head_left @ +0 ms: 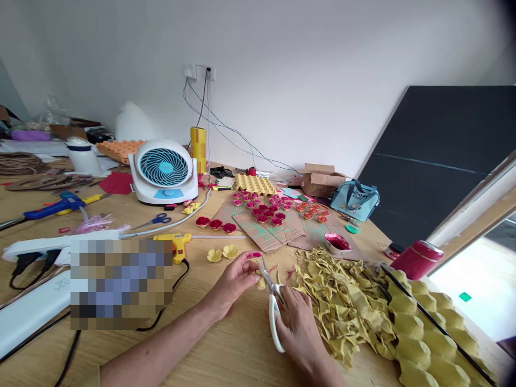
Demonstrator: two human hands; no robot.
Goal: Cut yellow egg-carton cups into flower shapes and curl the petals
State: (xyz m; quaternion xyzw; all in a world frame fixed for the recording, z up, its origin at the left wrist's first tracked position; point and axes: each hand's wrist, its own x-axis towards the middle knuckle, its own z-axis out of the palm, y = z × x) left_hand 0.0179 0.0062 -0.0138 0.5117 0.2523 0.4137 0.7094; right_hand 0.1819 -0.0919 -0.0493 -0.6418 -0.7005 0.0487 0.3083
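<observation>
My left hand [237,279] pinches a small yellow egg-carton piece [262,281] by its edge; red stain marks the index finger. Wrapped round the handles of white scissors [274,318], my right hand [299,325] holds the slightly parted blades against that piece. Two plain yellow carton flowers [230,251] lie just beyond my left hand. A heap of torn yellow carton scraps [346,306] spreads to the right of my right hand. Part of the held piece is hidden behind the fingers and blades.
Red paper flowers [269,214] rest on cardboard sheets ahead. Beyond my left hand are a yellow glue gun [177,243] and a fan [164,169]. A bowl of red paint [337,243], an egg tray [427,333] and a red can [419,259] stand right.
</observation>
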